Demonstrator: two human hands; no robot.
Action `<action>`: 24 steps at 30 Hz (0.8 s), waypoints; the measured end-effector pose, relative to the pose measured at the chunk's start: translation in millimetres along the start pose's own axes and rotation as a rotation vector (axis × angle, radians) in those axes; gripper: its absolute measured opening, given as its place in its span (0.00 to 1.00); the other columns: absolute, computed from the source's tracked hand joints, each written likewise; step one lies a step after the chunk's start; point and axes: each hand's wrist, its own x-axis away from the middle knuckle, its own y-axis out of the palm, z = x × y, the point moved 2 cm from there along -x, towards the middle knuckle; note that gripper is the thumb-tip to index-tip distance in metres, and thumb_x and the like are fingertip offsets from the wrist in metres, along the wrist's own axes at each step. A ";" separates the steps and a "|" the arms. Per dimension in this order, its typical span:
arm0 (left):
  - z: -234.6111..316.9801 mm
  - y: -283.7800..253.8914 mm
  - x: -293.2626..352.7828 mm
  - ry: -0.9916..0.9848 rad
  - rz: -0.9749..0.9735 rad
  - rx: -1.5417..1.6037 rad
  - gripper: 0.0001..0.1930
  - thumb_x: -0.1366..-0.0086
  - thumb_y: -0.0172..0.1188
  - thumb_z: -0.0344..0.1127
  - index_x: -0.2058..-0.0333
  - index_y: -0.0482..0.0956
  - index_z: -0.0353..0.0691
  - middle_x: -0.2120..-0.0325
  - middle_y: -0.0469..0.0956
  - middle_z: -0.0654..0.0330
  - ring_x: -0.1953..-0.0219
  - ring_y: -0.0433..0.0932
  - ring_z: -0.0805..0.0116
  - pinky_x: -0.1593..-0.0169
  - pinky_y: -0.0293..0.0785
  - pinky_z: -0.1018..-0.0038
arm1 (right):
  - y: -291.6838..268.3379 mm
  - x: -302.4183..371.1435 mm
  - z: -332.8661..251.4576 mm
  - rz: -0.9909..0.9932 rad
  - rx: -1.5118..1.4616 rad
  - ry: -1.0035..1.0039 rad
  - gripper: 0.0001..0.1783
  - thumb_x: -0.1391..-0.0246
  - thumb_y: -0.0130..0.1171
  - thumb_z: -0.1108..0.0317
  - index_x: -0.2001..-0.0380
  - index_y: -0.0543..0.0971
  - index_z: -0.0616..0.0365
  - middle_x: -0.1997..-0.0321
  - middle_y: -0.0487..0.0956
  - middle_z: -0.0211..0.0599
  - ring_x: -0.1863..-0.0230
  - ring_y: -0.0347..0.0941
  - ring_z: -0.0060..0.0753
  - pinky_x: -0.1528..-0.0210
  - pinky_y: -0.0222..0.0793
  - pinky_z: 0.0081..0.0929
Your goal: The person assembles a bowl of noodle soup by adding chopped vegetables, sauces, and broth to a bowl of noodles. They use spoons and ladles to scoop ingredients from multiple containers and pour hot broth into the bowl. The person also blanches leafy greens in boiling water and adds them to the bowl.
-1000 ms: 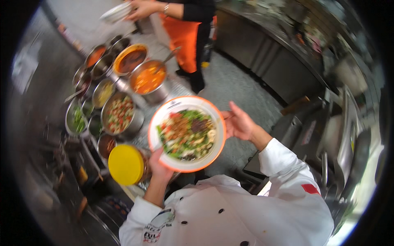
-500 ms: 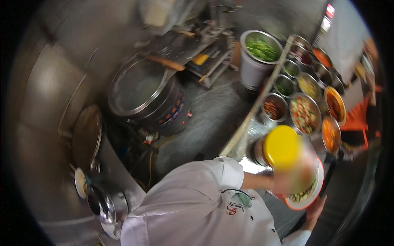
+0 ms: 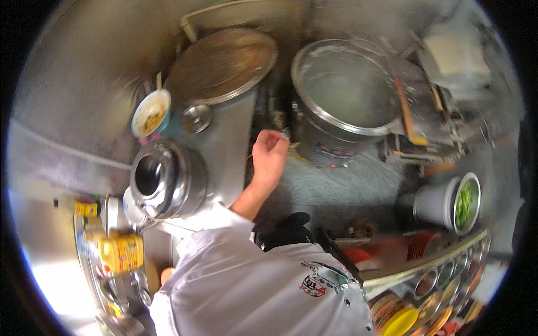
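My left hand (image 3: 269, 159) reaches forward with its fingers curled and pressed together at the tips. A tiny pale bit shows by the fingertips, too small to name. The hand is over the gap between a steel counter (image 3: 227, 154) and a large steel pot (image 3: 358, 130), apart from both. Cloudy, pale liquid fills the pot, and faint steam seems to hang over it. A wooden handle (image 3: 409, 115) rests at the pot's right side. My right hand is out of view.
On the counter are a steel canister (image 3: 193, 176), a small metal lid (image 3: 196, 119), a wide round lid (image 3: 224, 64) and a bowl of food (image 3: 151, 115). To the right stand a white bucket of greens (image 3: 437, 204) and a yellow-lidded jar (image 3: 400, 322) among metal containers.
My view has swung left, from the food containers to the pot and counter. My left hand has left the jar and bowl; my right hand has gone out of view.
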 end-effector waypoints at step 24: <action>98.0 -237.2 56.9 0.231 -0.057 -0.351 0.15 0.38 0.52 0.27 0.53 0.71 0.30 0.69 0.74 0.64 0.65 0.71 0.79 0.59 0.66 0.82 | 119.0 -157.3 -216.0 -1.081 -0.161 -0.417 0.28 0.50 0.54 0.79 0.43 0.64 0.66 0.64 0.77 0.41 0.66 0.74 0.25 0.61 0.71 0.20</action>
